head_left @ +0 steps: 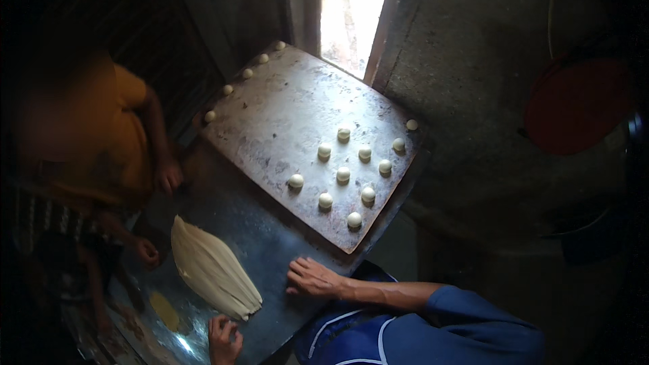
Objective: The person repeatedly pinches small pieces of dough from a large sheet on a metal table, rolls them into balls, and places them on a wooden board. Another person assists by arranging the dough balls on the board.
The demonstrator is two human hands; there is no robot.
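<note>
My left hand [223,341] is at the bottom edge beside the lower tip of a long mass of pale, creased dough [213,263], its fingers bent but apart and empty. My right hand [312,278] rests to the dough's right on the dark metal tabletop [233,199], fingers loosely curled and apart, with nothing visible in them. A flat yellowish patch [163,312] lies left of the dough.
A worn metal tray [263,108] bearing several dough balls [343,174] sits at the back. A co-worker in orange [108,155] stands at the left, hands [149,253] near the table. A red round object [574,101] is at the right; a bright doorway [351,7] is behind.
</note>
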